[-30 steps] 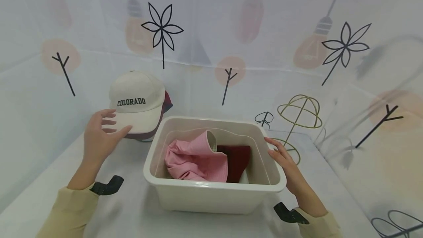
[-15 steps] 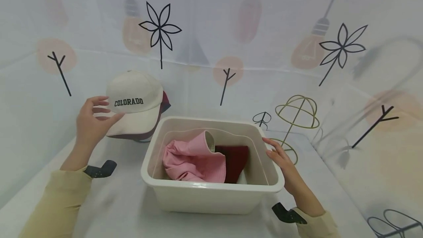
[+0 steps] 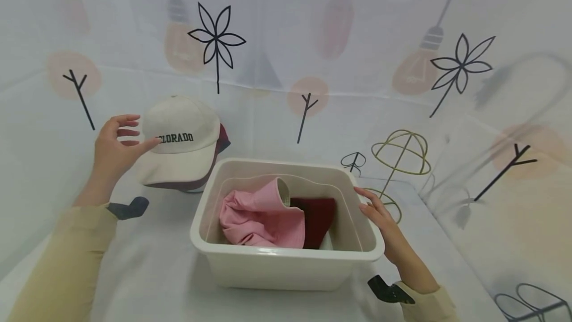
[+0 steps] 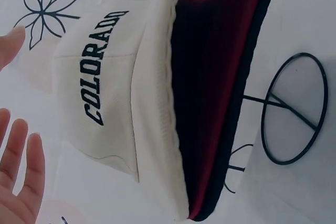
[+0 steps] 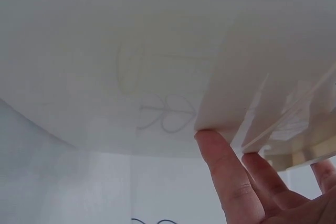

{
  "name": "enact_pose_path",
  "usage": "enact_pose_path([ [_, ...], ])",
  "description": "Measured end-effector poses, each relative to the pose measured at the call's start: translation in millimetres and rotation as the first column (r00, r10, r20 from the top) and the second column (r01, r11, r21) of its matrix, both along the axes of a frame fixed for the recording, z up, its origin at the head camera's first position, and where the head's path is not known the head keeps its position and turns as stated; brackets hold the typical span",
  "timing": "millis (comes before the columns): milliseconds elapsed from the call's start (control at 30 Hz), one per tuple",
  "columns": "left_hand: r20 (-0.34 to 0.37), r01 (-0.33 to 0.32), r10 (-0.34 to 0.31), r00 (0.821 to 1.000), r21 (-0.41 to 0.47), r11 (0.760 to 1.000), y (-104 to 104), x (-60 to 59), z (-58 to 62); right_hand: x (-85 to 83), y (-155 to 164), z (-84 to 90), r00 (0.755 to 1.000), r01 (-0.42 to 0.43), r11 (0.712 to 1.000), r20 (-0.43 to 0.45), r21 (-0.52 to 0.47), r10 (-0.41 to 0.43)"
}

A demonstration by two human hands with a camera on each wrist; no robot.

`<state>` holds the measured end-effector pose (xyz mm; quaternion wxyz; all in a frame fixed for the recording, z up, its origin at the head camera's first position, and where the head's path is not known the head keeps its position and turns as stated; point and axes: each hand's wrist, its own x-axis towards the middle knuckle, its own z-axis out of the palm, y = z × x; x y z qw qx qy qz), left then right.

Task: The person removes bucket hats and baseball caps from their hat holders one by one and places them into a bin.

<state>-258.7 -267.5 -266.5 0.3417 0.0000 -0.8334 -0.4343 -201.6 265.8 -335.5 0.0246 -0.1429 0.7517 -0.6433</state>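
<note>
My left hand (image 3: 113,150) is spread open with the thumb just at the side of the cream COLORADO cap (image 3: 178,143), which sits on top of a dark red cap (image 4: 220,93) on a stand at the back left of the tabletop (image 3: 147,272). The cap's just to the right of that grip, brim pointing toward me. My right hand (image 3: 384,225) is way further off, fingers flat against the right rim of the white bin (image 3: 286,255).

A staged recording booth: printed cloth (image 3: 286,24) drapes walls and tabletop (image 3: 147,277), with wire hat stands (image 3: 402,155).
</note>
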Motion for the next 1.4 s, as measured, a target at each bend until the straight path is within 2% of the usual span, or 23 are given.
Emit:
enact_pose_path([
  [167, 0.090, 0.004, -0.005, 0.996, 0.004, 1.000, -4, -8.2, 4.2, 0.0, 1, -0.1, 1.000, 0.003, 1.000, 0.007, -0.006, -0.003],
  [333, 0.173, 0.046, -0.048, 0.984, 0.012, 0.999, -12, -16.2, 8.0, 0.3, -1, 0.5, 1.000, 0.008, 1.000, 0.010, -0.002, -0.008],
  [467, 0.209, 0.083, -0.083, 0.974, 0.008, 0.996, -17, -20.2, 11.6, 0.9, -1, 0.7, 1.000, 0.013, 1.000, 0.013, -0.007, -0.013],
  [733, 0.315, 0.170, -0.173, 0.933, 0.037, 0.985, -22, -33.8, 14.5, 2.4, 0, 0.2, 1.000, -0.004, 0.999, -0.003, -0.033, 0.004],
  [933, 0.346, 0.220, -0.235, 0.908, 0.081, 0.972, -23, -46.1, 9.3, 3.5, -1, 0.0, 1.000, -0.007, 0.999, 0.002, -0.036, 0.007],
  [1067, 0.349, 0.249, -0.270, 0.897, 0.107, 0.963, -23, -48.3, 6.9, 4.3, -2, -0.2, 1.000, -0.002, 1.000, 0.004, -0.029, 0.002],
  [1200, 0.355, 0.248, -0.287, 0.890, 0.152, 0.957, -21, -49.5, 5.7, 4.3, -2, -0.3, 1.000, -0.001, 1.000, 0.010, -0.021, 0.001],
  [1267, 0.357, 0.237, -0.286, 0.889, 0.175, 0.956, -21, -50.5, 5.1, 3.8, -1, -0.2, 1.000, -0.001, 1.000, 0.012, -0.018, 0.001],
  [1400, 0.349, 0.191, -0.257, 0.901, 0.213, 0.958, -22, -52.9, 2.6, 3.4, -1, 0.4, 1.000, 0.003, 1.000, 0.014, -0.014, -0.003],
])
